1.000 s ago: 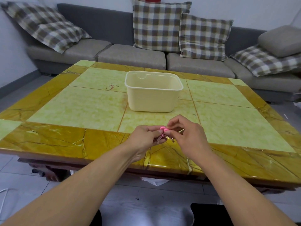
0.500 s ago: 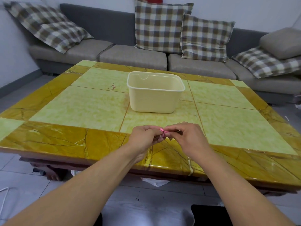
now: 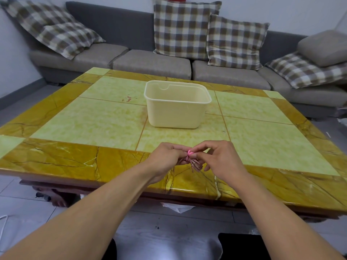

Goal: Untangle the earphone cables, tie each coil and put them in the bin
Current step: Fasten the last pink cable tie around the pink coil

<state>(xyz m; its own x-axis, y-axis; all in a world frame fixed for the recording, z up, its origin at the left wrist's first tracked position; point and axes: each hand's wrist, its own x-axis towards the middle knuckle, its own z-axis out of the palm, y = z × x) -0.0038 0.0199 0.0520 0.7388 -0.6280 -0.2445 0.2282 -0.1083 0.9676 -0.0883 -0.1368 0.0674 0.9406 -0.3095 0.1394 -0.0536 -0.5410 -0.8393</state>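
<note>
A small coil of pinkish earphone cable (image 3: 194,163) hangs between my two hands above the near edge of the table (image 3: 75,160). My left hand (image 3: 165,160) grips one end of the bundle. My right hand (image 3: 221,160) pinches the top of it with thumb and forefinger, where a bright pink earbud tip (image 3: 190,152) shows. The cream plastic bin (image 3: 176,105) stands at the table's middle, beyond my hands. Its inside floor is hidden by the front wall.
A grey sofa (image 3: 150,61) with several checked cushions (image 3: 185,29) runs behind the table. Grey tiled floor lies below the near table edge, with white paper (image 3: 178,207) under it.
Both hands stay together over the near edge. The fingers have shifted on the bundle, and more of the cable loops now hang out below them.
</note>
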